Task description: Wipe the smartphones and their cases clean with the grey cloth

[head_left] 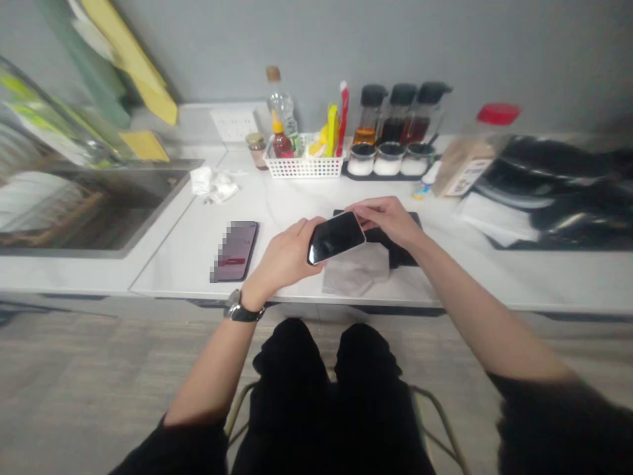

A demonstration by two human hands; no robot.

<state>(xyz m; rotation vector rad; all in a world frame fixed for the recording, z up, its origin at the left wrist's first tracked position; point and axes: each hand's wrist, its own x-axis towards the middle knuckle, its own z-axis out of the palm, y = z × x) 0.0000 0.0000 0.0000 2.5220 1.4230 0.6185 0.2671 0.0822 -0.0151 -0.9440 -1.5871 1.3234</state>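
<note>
My left hand (291, 254), with a watch on its wrist, is closed around a smartphone (337, 237) with a dark screen, tilted above the counter. My right hand (383, 218) has its fingers closed at the phone's far right corner; its fingertips are partly hidden. Below the phone lies a crumpled grey cloth (359, 270). A black flat thing (405, 256) extends beneath my right wrist and the cloth. To the left of my left hand, a second phone (240, 251) rests on the counter, partly pixelated.
Along the wall stand a white basket (306, 168) with bottles, dark-capped bottles (368, 119) and seasoning jars (388, 161). A red-lidded container (467, 161) and black pans (558, 191) are at right. A sink (148, 218) is at left, near crumpled tissue (217, 185).
</note>
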